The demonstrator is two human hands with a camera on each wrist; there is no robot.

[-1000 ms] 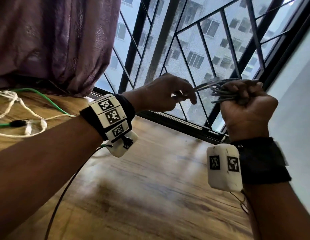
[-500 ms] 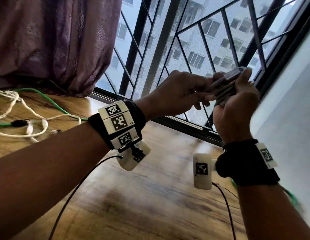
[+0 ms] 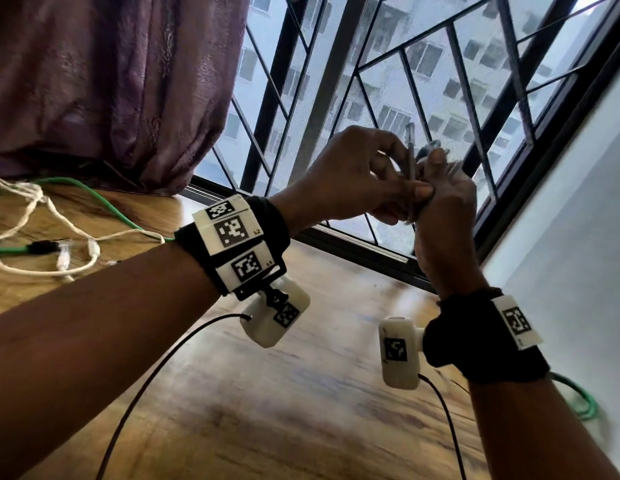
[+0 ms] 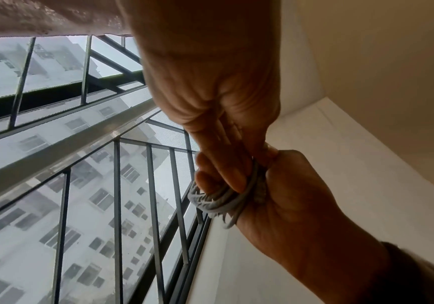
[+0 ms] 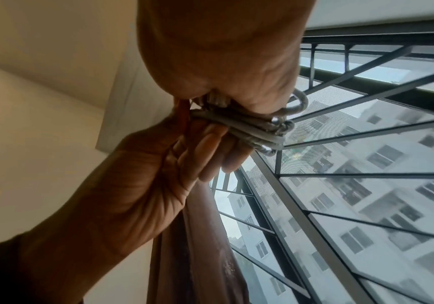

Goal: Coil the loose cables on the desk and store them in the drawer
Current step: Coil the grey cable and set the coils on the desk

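Note:
A grey cable bundle (image 3: pixel 410 157) is held up in front of the window, between both hands. My right hand (image 3: pixel 440 178) grips the coiled loops in its fist. My left hand (image 3: pixel 402 178) pinches a strand of the same bundle with thumb and fingers. In the left wrist view the left fingers (image 4: pixel 226 174) press the grey cable coil (image 4: pixel 223 203) against the right hand (image 4: pixel 288 189). In the right wrist view the grey loops (image 5: pixel 252 127) lie across the left fingers (image 5: pixel 210 148) under the right hand (image 5: pixel 249 96). A white cable (image 3: pixel 42 216) and a green cable (image 3: pixel 104 202) lie loose on the wooden desk (image 3: pixel 267 410).
A purple curtain (image 3: pixel 111 81) hangs at the back left over the desk. The window with its black grille (image 3: pixel 336 98) runs behind the hands. A white wall (image 3: pixel 578 220) stands at the right, with another green cable (image 3: pixel 578 396) beside my right forearm.
My left hand has moved right and closed in on the bundle. The right hand has turned, so the coil now stands more upright between both hands.

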